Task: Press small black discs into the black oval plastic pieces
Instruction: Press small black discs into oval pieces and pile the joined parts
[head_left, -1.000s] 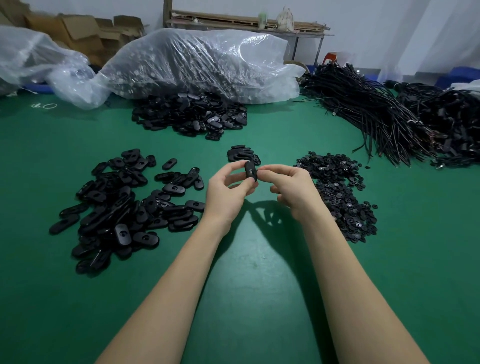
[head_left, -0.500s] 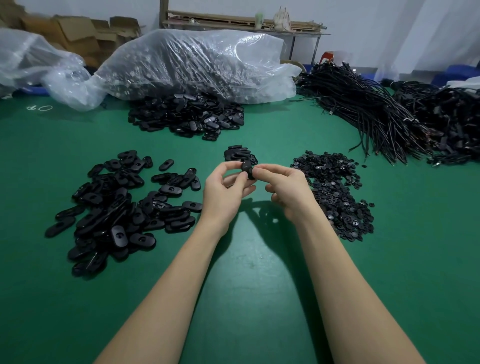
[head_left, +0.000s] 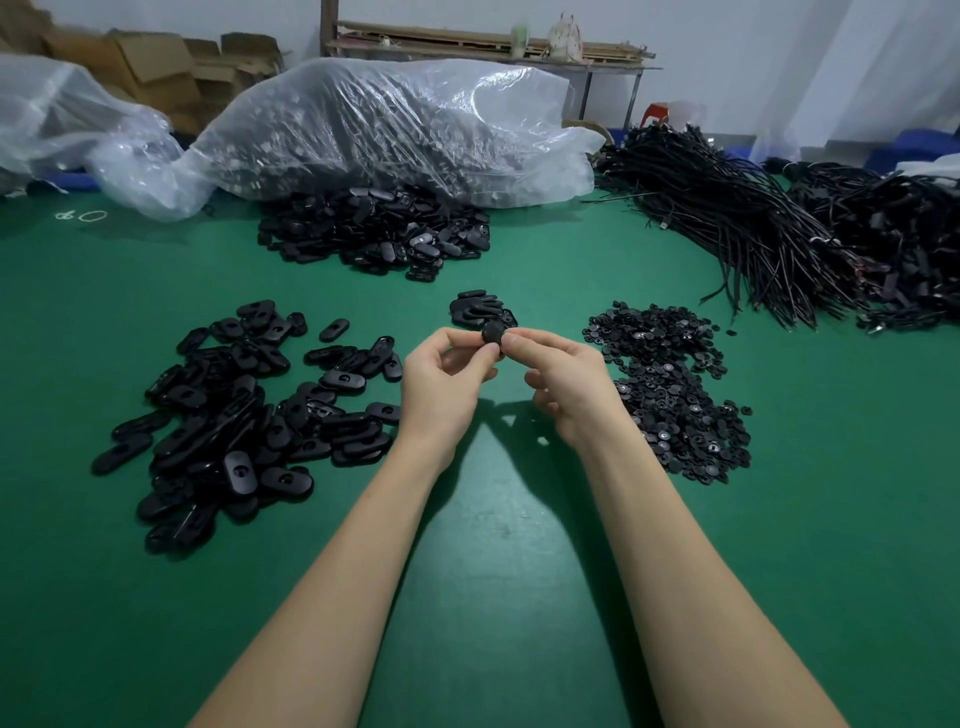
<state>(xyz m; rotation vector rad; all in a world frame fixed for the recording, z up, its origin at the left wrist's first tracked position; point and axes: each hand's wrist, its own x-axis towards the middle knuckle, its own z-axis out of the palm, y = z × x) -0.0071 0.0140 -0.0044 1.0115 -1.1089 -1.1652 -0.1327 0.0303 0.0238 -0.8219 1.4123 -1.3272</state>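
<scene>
So a second ago the oval piece was standing on edge between the two hands and you could see its long side; now it's been turned so only a rounded dark end faces up, and both hands have drifted a bit further out over the counter (head_left: 493, 545). My read is the disc is going in right now, or just went in, but the piece is too small and dark to tell if it's seated. The left hand (head_left: 447, 387) has thumb and forefinger curled and pinching the black oval piece (head_left: 492, 332) from its side, other fingers tucked under. The right hand (head_left: 563, 382) pinches the same piece from the other side, fingertips (head_left: 511, 340) pressed right against it, rest of the fingers loosely curled below. The piece is held in the air just in front of a little stack of ovals (head_left: 478, 309). The big loose heap of oval pieces (head_left: 244, 405) sits off to the left, and the pile of small black discs (head_left: 670, 384) is just beside the right wrist, so supplies for the next round are close on both sides.
</scene>
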